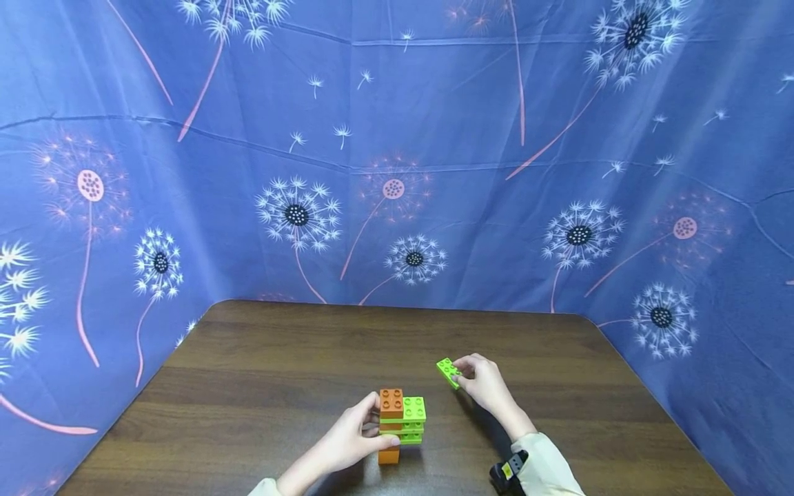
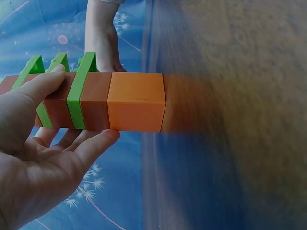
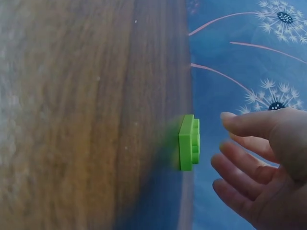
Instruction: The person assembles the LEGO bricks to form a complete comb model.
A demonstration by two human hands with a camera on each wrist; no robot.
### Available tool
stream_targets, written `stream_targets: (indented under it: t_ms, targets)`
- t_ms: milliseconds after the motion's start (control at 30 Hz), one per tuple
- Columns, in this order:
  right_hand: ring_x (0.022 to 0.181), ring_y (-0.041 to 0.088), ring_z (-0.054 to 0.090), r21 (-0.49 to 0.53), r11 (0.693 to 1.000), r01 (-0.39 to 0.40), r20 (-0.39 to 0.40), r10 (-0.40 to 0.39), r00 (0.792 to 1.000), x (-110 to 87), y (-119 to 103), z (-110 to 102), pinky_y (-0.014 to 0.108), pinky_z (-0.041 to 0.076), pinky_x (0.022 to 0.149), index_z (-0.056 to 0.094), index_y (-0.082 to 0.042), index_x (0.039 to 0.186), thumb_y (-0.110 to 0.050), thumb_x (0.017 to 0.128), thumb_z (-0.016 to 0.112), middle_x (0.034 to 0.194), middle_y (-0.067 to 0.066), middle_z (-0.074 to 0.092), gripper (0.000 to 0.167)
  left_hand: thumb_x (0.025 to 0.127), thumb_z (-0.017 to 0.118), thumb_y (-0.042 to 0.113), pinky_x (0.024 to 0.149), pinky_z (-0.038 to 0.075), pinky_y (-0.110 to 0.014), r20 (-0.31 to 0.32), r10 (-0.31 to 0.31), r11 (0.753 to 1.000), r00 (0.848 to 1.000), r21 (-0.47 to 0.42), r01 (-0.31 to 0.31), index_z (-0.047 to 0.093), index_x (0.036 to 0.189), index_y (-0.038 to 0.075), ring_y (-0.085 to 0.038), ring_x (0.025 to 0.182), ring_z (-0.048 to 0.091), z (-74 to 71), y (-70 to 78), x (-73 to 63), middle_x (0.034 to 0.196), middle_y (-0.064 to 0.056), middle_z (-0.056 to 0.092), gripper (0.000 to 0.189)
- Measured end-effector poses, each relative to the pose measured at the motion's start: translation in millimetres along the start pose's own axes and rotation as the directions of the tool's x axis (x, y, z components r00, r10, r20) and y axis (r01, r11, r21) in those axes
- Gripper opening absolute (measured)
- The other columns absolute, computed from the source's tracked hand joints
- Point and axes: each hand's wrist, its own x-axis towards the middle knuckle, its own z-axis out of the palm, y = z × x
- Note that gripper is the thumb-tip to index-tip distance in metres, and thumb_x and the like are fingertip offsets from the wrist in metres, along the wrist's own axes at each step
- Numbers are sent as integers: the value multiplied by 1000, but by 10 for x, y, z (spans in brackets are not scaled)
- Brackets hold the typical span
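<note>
A tower of orange and brown-orange toy building bricks [image 1: 391,404] with flat lime-green bricks [image 1: 414,409] layered between them stands near the table's front. My left hand [image 1: 350,437] grips it from the left; in the left wrist view the thumb lies along one side and the fingers along the other, with a bright orange brick [image 2: 136,101] at the bottom end. Farther right, a loose lime-green brick [image 1: 446,369] lies studs up on the table. Just above it is my right hand [image 1: 486,384]. The right wrist view shows that hand's fingers loosely bent, a gap separating them from the green brick [image 3: 186,146].
The brown wooden table [image 1: 310,344] reaches back to a blue cloth [image 1: 434,103] with dandelion prints, which hangs behind it and along both sides. A black strap with a small device [image 1: 510,472] is on the right wrist.
</note>
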Motion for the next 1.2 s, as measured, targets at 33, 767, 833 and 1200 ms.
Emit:
stream_targets:
  t_ms: [33,767,833,1200]
  targets:
    - [72,15,61,-3,1000,8,-7,-8,1000,-1,9,5,25,49,65,70,-1,91,1,71,76,84,7,65,21,81,73,15,81,52,-23,-2,1,1000,1000,1,-1,48,100,4,-4,93,61,3,2,-2,107,-14,61,33]
    - [84,22,61,-96,990,-101,86,109,990,61,153,54,37,48,73,64,4,104,-32,65,84,90,10,62,56,81,73,15,84,51,-25,-11,-15,999,1000,35,16,50,104,5,-10,96,63,4,-9,61,108,-13,62,34]
    - [82,22,60,-103,990,-99,83,108,991,69,155,68,37,48,72,65,4,104,-31,65,85,88,9,61,56,81,73,15,85,51,-24,-15,-21,999,1000,29,21,50,104,4,-10,96,63,2,-9,62,108,-13,62,34]
    - [77,21,58,-131,987,-90,98,104,990,87,155,93,36,46,70,67,1,98,-12,65,81,87,9,62,38,80,74,13,84,51,-23,-26,-19,1000,999,-9,19,50,102,2,-7,94,62,5,-43,77,109,-16,61,34]
